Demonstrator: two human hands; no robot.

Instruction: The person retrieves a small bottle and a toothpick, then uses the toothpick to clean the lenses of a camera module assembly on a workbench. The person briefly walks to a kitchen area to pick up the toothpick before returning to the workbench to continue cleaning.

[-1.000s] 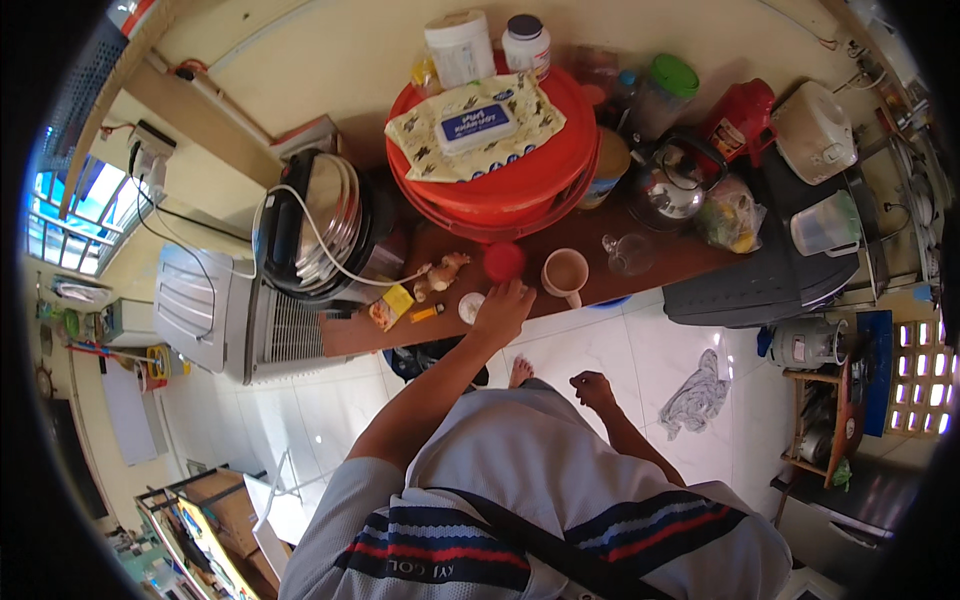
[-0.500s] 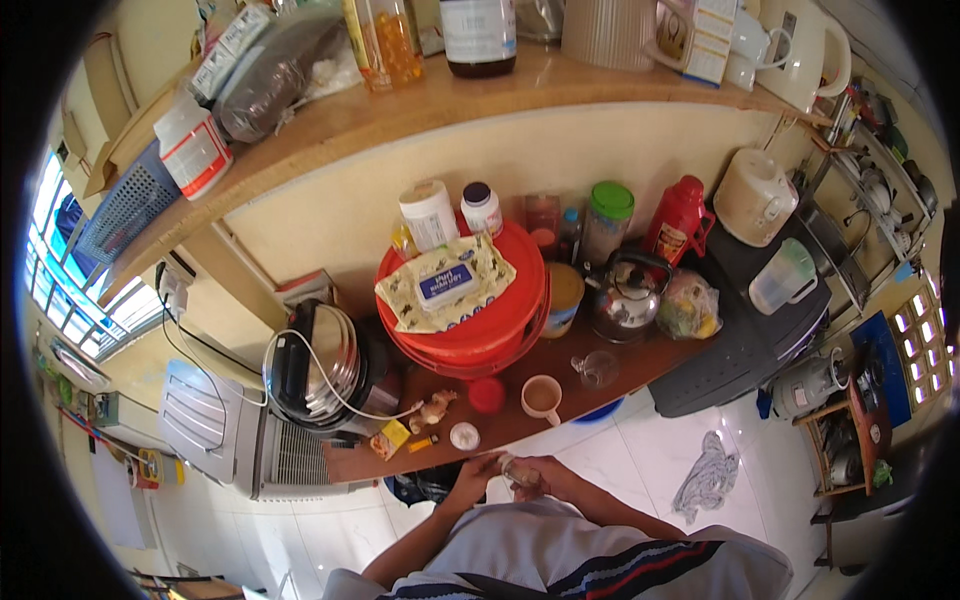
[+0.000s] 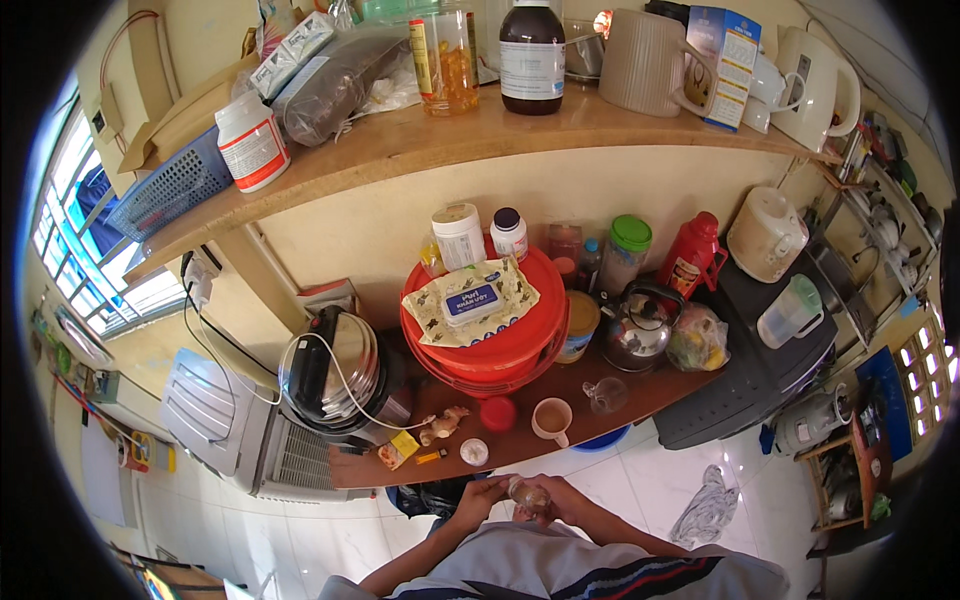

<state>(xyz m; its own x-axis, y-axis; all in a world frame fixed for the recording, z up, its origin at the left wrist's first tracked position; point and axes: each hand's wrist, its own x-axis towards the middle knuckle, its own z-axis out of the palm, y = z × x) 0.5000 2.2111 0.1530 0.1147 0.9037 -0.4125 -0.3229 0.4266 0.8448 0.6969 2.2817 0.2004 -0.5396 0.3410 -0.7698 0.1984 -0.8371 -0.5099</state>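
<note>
Close to my body, just off the table's front edge, my right hand (image 3: 555, 498) is wrapped round a small clear jar (image 3: 532, 494) with something brownish in it. My left hand (image 3: 484, 499) pinches at the jar's pale rim; its fingertips are partly hidden. Nearest on the brown table (image 3: 640, 406) is a small round white container (image 3: 474, 452). Right of it stands a pink mug (image 3: 551, 419) of light brown drink. A red lid (image 3: 497, 412), a piece of ginger root (image 3: 443, 427), a yellow packet (image 3: 398, 450) and a small orange item (image 3: 431, 456) lie about.
A red lidded bucket (image 3: 485, 363) carries a wipes pack (image 3: 470, 304) and bottles. An empty glass mug (image 3: 605, 396), a metal kettle (image 3: 638, 328) and a red thermos (image 3: 692, 252) stand rightward; a pressure cooker (image 3: 335, 375) is at left. Above runs a loaded wooden shelf (image 3: 400, 150).
The whole view has shifted, with the table and shelf now lower and further right. Both hands stay together on the jar, which now shows more of its clear body.
</note>
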